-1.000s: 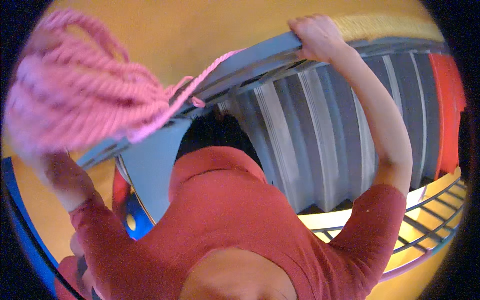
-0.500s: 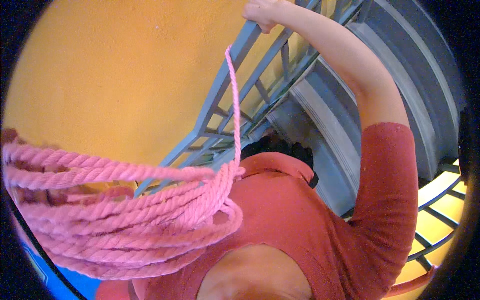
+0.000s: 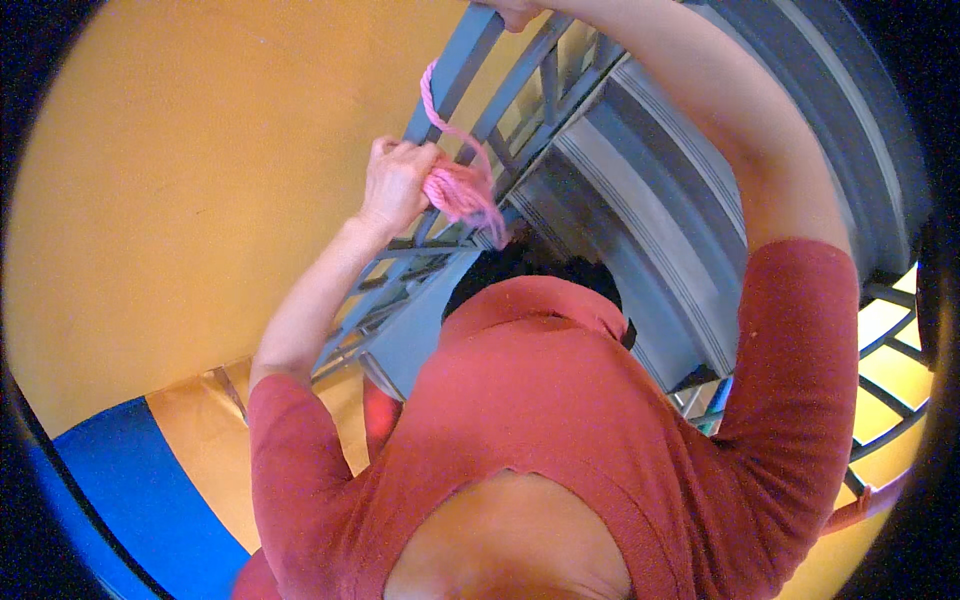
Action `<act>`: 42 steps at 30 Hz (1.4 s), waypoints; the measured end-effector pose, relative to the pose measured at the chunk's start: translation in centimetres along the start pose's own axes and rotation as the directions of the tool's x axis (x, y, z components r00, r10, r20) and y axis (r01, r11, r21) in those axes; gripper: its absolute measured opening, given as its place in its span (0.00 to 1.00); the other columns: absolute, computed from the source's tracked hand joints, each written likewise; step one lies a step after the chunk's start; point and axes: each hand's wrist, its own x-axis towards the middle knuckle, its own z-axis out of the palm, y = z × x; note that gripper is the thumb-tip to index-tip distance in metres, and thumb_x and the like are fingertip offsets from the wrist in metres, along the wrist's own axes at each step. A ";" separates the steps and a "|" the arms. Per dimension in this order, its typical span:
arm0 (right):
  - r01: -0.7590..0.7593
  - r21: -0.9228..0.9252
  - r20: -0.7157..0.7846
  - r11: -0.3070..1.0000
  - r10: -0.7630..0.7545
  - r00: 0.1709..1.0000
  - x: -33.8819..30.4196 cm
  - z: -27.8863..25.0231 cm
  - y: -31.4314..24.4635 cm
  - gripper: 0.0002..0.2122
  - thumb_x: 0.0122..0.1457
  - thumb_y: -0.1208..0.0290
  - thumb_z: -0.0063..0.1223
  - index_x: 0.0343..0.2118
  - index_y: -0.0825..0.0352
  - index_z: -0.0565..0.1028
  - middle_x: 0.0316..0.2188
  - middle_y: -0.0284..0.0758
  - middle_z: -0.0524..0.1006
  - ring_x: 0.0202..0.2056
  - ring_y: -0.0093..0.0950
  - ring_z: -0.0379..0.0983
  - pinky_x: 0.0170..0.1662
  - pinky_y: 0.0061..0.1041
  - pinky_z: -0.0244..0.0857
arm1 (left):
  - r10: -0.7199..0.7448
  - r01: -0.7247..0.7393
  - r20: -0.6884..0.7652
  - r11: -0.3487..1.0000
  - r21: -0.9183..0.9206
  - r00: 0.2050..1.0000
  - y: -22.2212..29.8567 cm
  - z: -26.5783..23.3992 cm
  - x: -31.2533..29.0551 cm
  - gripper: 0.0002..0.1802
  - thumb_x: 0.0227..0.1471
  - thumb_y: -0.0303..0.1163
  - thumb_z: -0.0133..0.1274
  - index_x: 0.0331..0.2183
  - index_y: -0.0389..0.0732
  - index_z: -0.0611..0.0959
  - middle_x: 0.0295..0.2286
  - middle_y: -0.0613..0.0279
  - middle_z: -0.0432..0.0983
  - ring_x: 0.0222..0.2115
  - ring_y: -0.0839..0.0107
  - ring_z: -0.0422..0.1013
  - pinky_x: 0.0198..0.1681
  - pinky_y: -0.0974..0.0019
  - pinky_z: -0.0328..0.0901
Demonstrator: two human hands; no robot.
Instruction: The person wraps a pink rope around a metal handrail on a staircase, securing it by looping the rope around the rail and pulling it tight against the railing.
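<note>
A bundle of pink twisted rope [image 3: 462,190] sticks out from my left hand [image 3: 395,185], whose fingers are closed around it at the grey metal handrail [image 3: 463,55]. From the bundle, one strand loops up and over the rail a little farther along. The bundle's lower end is blurred. Farther up the rail, my right hand [image 3: 517,12] is wrapped round it; the frame's upper edge cuts off most of this hand. Both arms reach forward in red sleeves.
Grey stair steps [image 3: 640,200] curve down the right side beyond the railing's bars [image 3: 510,90]. An orange-yellow wall [image 3: 220,180] stands on the left, with a blue band [image 3: 150,490] low down. Dark bars [image 3: 885,400] show at the far right.
The large rope coil has gone from close in front at the left to the handrail, now bunched in my left hand. My left arm has come into view; my right hand stays on the rail.
</note>
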 end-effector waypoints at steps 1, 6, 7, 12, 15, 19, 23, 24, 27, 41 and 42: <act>-0.005 -0.009 -0.009 1.000 0.005 1.000 0.2 -0.3 0.1 0.11 0.31 0.60 0.64 0.21 0.56 0.80 0.22 0.34 0.78 0.29 0.33 0.76 0.32 0.34 0.68 | 0.173 -0.153 -0.063 0.959 0.237 0.983 -1.3 1.2 -0.3 0.11 0.39 0.31 0.56 0.30 0.44 0.77 0.30 0.62 0.74 0.39 0.61 0.69 0.46 0.56 0.59; 0.004 0.015 0.009 1.000 -0.004 1.000 -0.4 -0.5 0.4 0.12 0.31 0.62 0.63 0.21 0.59 0.80 0.22 0.37 0.78 0.29 0.36 0.76 0.31 0.35 0.68 | -0.225 0.135 -0.519 0.969 -0.205 0.825 -0.9 2.6 1.4 0.14 0.35 0.29 0.59 0.29 0.41 0.75 0.34 0.58 0.72 0.43 0.63 0.66 0.43 0.58 0.61; 0.017 0.018 -0.006 1.000 -0.017 1.000 -0.6 -0.5 0.5 0.12 0.30 0.62 0.63 0.22 0.59 0.80 0.22 0.37 0.78 0.29 0.37 0.75 0.31 0.36 0.68 | -0.360 0.160 -0.570 0.915 -0.371 0.739 -0.1 2.8 2.2 0.14 0.36 0.29 0.59 0.30 0.39 0.75 0.33 0.57 0.72 0.42 0.62 0.67 0.41 0.60 0.62; -0.005 0.079 0.016 0.997 0.004 1.000 -0.5 -1.6 0.3 0.12 0.31 0.65 0.62 0.22 0.61 0.79 0.22 0.39 0.77 0.29 0.39 0.75 0.32 0.36 0.68 | -0.571 0.470 0.049 0.622 -0.627 0.820 -5.2 5.7 0.5 0.20 0.41 0.30 0.59 0.38 0.33 0.74 0.27 0.56 0.75 0.31 0.65 0.71 0.34 0.68 0.66; -0.030 0.093 0.001 0.995 0.030 1.000 -0.5 -1.0 0.1 0.11 0.31 0.66 0.61 0.21 0.62 0.78 0.22 0.39 0.77 0.29 0.39 0.75 0.33 0.36 0.68 | -0.461 0.394 0.099 0.603 -0.694 0.882 -7.2 6.7 0.6 0.22 0.41 0.30 0.58 0.41 0.33 0.74 0.25 0.58 0.75 0.27 0.70 0.71 0.34 0.69 0.65; -0.123 0.099 0.086 0.987 0.114 0.990 -0.1 -1.1 -0.3 0.11 0.32 0.67 0.62 0.22 0.64 0.77 0.23 0.41 0.77 0.32 0.40 0.75 0.33 0.36 0.68 | -0.400 0.399 0.158 0.642 -0.654 0.903 -6.3 5.6 1.3 0.22 0.41 0.31 0.58 0.40 0.35 0.73 0.28 0.53 0.77 0.31 0.65 0.74 0.35 0.65 0.67; -0.112 0.093 0.078 0.989 0.105 0.991 0.4 -1.1 -0.6 0.14 0.31 0.66 0.63 0.26 0.64 0.76 0.26 0.41 0.77 0.32 0.40 0.75 0.34 0.37 0.68 | -0.398 0.409 0.146 0.731 -0.546 0.906 -5.3 5.1 0.8 0.28 0.38 0.34 0.62 0.41 0.37 0.70 0.30 0.48 0.76 0.33 0.54 0.75 0.35 0.60 0.68; -0.107 0.080 0.072 0.991 0.101 0.992 0.5 -0.7 -0.4 0.15 0.31 0.65 0.63 0.26 0.64 0.76 0.26 0.40 0.77 0.33 0.40 0.75 0.35 0.37 0.68 | -0.378 0.382 0.126 0.744 -0.548 0.917 -5.3 5.1 0.7 0.30 0.36 0.35 0.63 0.41 0.38 0.69 0.31 0.47 0.76 0.34 0.52 0.75 0.36 0.59 0.68; -0.068 0.044 0.030 0.997 0.067 0.997 0.4 -0.6 -0.2 0.17 0.32 0.65 0.63 0.28 0.63 0.74 0.25 0.39 0.77 0.32 0.40 0.74 0.35 0.37 0.68 | -0.382 0.403 0.182 0.648 -0.646 0.906 -5.8 5.7 0.4 0.38 0.32 0.36 0.66 0.45 0.37 0.67 0.35 0.48 0.75 0.36 0.55 0.74 0.38 0.60 0.68; -0.072 0.050 0.024 0.996 0.071 0.997 1.4 -3.2 -0.6 0.16 0.36 0.67 0.62 0.29 0.64 0.72 0.27 0.36 0.74 0.34 0.36 0.73 0.41 0.33 0.65 | 0.478 0.790 0.691 -0.010 -0.613 0.542 -16.6 11.8 4.5 0.18 0.53 0.30 0.50 0.47 0.42 0.74 0.42 0.64 0.74 0.41 0.77 0.67 0.47 0.68 0.63; -0.084 0.062 0.056 0.995 0.081 0.995 1.6 -3.4 -0.6 0.16 0.36 0.67 0.62 0.29 0.64 0.72 0.27 0.36 0.74 0.35 0.36 0.72 0.41 0.33 0.65 | 0.475 0.700 0.678 0.165 -0.695 0.561 -16.6 12.2 4.9 0.18 0.53 0.30 0.50 0.47 0.42 0.74 0.42 0.64 0.74 0.41 0.77 0.66 0.47 0.69 0.63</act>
